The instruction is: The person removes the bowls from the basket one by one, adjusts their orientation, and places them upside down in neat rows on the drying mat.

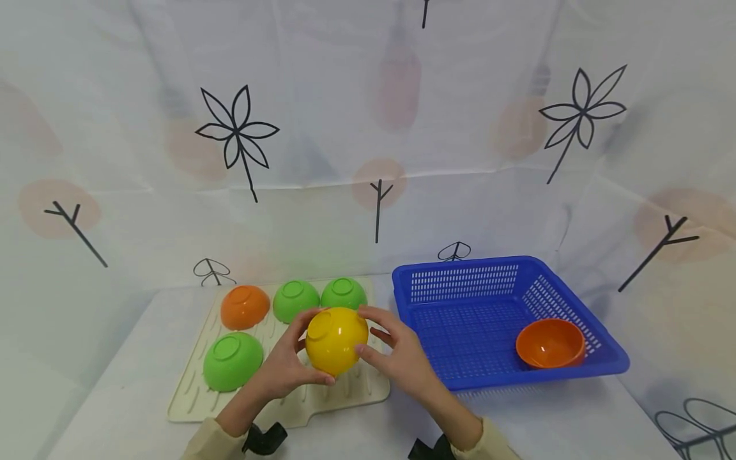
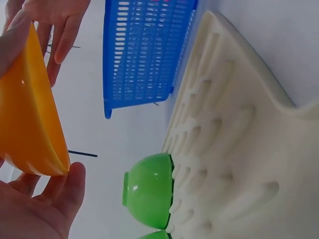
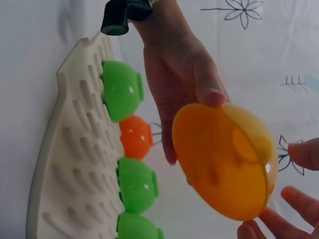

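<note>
A yellow bowl (image 1: 336,342) is held up in front of me, tilted, with its base toward the head view. My left hand (image 1: 290,361) grips it by the rim between thumb and fingers. On the bowl's other side is my right hand (image 1: 402,351), its fingers spread and loosely bent. In the right wrist view one right fingertip (image 3: 266,215) meets the rim or nearly so, while another finger stands apart from the bowl. Below the bowl lies a cream drying mat (image 1: 322,396). On it several bowls sit upside down, among them a green bowl (image 1: 232,361) and an orange bowl (image 1: 245,306).
A blue slotted basket (image 1: 460,377) stands to the right, with an upright orange bowl (image 1: 550,344) in its right front corner. Two more green bowls, one at the back centre (image 1: 296,300), one beside it (image 1: 343,292), sit along the mat's far edge. Behind hangs a patterned white cloth (image 1: 322,140).
</note>
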